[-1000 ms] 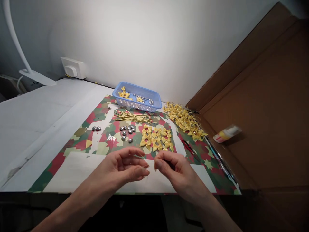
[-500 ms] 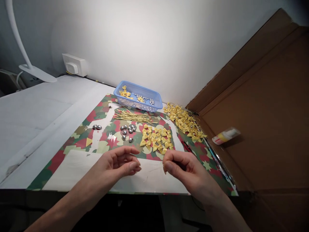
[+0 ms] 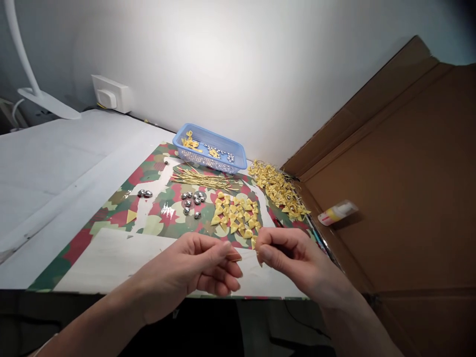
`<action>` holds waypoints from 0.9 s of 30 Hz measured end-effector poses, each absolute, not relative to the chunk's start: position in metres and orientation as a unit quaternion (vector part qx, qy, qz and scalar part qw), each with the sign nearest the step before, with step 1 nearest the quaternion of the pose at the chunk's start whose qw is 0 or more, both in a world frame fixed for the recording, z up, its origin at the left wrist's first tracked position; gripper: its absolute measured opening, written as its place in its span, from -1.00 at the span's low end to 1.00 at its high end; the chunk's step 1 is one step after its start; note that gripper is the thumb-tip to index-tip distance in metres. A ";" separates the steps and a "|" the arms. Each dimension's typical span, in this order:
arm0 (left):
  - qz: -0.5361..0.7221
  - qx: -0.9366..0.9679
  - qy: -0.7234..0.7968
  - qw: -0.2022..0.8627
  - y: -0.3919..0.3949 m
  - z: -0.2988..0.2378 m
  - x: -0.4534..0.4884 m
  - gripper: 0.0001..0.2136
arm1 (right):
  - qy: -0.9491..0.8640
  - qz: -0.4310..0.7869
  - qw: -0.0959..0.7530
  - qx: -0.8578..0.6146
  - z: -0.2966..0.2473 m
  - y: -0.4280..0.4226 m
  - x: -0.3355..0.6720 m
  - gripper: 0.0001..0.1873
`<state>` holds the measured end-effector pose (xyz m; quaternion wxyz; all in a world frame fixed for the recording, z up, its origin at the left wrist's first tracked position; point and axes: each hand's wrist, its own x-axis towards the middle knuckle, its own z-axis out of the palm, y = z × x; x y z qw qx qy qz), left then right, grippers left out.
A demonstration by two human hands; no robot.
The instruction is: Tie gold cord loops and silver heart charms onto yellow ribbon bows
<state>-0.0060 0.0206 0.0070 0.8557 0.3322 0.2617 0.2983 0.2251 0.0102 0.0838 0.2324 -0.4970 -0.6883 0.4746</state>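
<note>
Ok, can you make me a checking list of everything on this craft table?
Surface: white table under a green-and-red patterned mat; white paper sheet at the front.
Job's things: small yellow ribbon bows in rows, small shiny silver beads, bundle of thin gold strands.
Clutter: blue plastic basket holding bows and beads; loose heap of yellow bows; white glue bottle lying on brown cardboard.
Grippers: left hand and right hand close together, fingertips pinched; what they pinch is too small to tell.
Cables: white cord beside the lamp.
Surroundings: white wall socket, white lamp, plain wall.
</note>
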 end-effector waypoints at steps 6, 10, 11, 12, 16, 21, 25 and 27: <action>0.283 0.383 0.280 0.833 0.022 0.006 -0.003 -0.71 | -0.688 0.473 0.236 -0.498 0.082 0.012 0.222 -0.40; 0.280 0.407 0.276 0.824 0.020 0.007 0.000 -0.74 | -0.686 0.467 0.238 -0.504 0.082 0.014 0.222 -0.42; 0.285 0.411 0.273 0.822 0.020 0.007 0.001 -0.72 | -0.687 0.464 0.238 -0.507 0.081 0.015 0.222 -0.43; 0.292 0.416 0.270 0.818 0.019 0.008 0.001 -0.71 | -0.686 0.462 0.239 -0.509 0.080 0.015 0.223 -0.46; 0.335 0.427 0.259 0.799 0.018 0.004 0.001 -0.66 | -0.681 0.452 0.247 -0.520 0.075 0.018 0.222 -0.55; 0.393 0.356 0.274 0.802 0.017 -0.006 -0.007 -0.70 | -0.665 0.425 0.295 -0.539 0.053 0.020 0.228 -0.65; 0.450 0.264 0.314 0.793 0.014 0.000 -0.020 -0.67 | -0.576 0.346 0.430 -0.603 0.018 0.031 0.267 -0.65; 0.461 0.240 0.334 0.786 0.011 0.005 -0.024 -0.65 | -0.520 0.292 0.500 -0.628 0.001 0.038 0.299 -0.59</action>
